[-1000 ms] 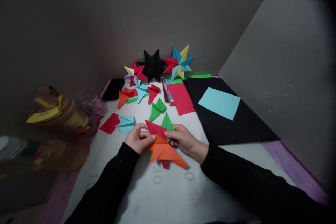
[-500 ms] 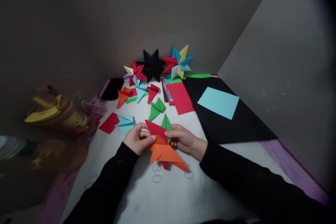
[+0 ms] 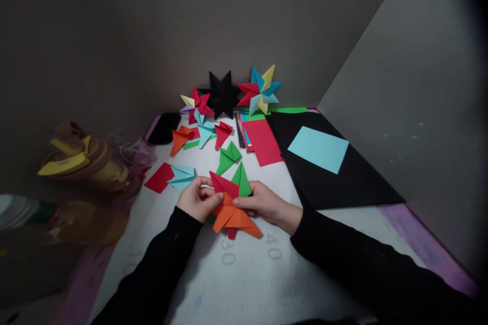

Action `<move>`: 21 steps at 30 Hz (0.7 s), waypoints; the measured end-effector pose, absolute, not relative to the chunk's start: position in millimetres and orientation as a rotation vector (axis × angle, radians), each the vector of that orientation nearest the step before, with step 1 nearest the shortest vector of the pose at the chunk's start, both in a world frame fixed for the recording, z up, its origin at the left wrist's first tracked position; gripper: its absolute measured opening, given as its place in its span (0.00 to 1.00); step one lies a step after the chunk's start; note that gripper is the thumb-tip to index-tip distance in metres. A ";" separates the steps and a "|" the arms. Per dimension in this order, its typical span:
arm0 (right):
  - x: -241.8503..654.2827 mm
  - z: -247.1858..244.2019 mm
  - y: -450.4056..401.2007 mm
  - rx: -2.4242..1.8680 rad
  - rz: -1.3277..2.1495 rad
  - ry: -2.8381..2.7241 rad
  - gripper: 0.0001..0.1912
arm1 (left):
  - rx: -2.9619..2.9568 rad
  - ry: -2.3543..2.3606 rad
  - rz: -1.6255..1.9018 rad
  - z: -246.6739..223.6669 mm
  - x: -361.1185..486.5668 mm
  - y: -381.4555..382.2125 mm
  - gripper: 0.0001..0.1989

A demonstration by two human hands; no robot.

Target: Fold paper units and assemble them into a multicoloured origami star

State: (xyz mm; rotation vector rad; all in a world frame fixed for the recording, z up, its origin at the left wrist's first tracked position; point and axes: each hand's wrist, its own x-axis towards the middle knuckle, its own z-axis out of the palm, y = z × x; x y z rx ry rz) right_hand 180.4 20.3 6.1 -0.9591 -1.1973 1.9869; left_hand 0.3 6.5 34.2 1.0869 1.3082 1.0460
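Observation:
Between my hands is a folded paper star (image 3: pixel 234 217), partly assembled from orange, red and green pieces. My left hand (image 3: pixel 197 200) pinches its left side, thumb on the orange paper and fingers behind the red point. My right hand (image 3: pixel 263 202) grips the right side, its thumb lying across the orange piece below the green point. The fingers behind the paper are mostly hidden. Just beyond the star lies a loose green folded piece (image 3: pixel 229 157). Left of my left hand are a light blue folded piece (image 3: pixel 182 176) and a red paper square (image 3: pixel 158 177).
Finished stars, one black (image 3: pixel 222 94) and one multicoloured (image 3: pixel 261 90), lean at the back wall. Several folded pieces lie before them. A black folder (image 3: pixel 331 188) bearing a light blue sheet (image 3: pixel 318 149) is at right. At left are a phone (image 3: pixel 164 128), a brown pot (image 3: pixel 99 162) and a bottle (image 3: pixel 84 221).
The star has turned slightly and shifted a little left between my hands. My right thumb has moved from the red paper down onto the orange piece.

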 end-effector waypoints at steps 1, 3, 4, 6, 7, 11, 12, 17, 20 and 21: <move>180.2 5.6 20.1 -0.983 1.973 -1.204 0.09 | 1.088 1.313 1.047 34.8 0.6 6.2 0.17; 179.9 5.0 19.8 -1.014 1.959 -1.196 0.08 | 1.087 1.307 1.052 36.0 1.5 5.5 0.17; 179.8 4.9 19.7 -1.019 1.957 -1.185 0.08 | 1.084 1.297 1.055 36.4 1.9 5.2 0.17; 179.7 4.9 19.9 -1.022 1.964 -1.155 0.09 | 1.075 1.272 1.064 36.5 2.2 5.2 0.18; 179.6 4.7 20.3 -1.023 1.966 -1.134 0.09 | 1.069 1.260 1.073 36.3 2.0 5.5 0.18; 179.7 2.0 23.2 -1.046 1.881 -1.047 0.10 | 1.108 1.299 1.107 34.8 -3.2 9.3 0.19; 179.9 0.8 24.2 -1.052 1.844 -1.033 0.10 | 1.134 1.335 1.103 34.6 -5.5 10.7 0.17; 181.7 -3.1 26.7 -1.072 1.773 -1.032 0.10 | 1.240 1.500 1.063 32.4 -14.8 16.1 0.12; 182.0 -2.9 26.4 -1.082 1.770 -1.060 0.11 | 1.308 1.516 1.109 30.1 -16.9 16.8 0.13; 182.1 -2.5 26.3 -1.086 1.765 -1.058 0.11 | 1.348 1.505 1.127 29.7 -17.8 17.0 0.12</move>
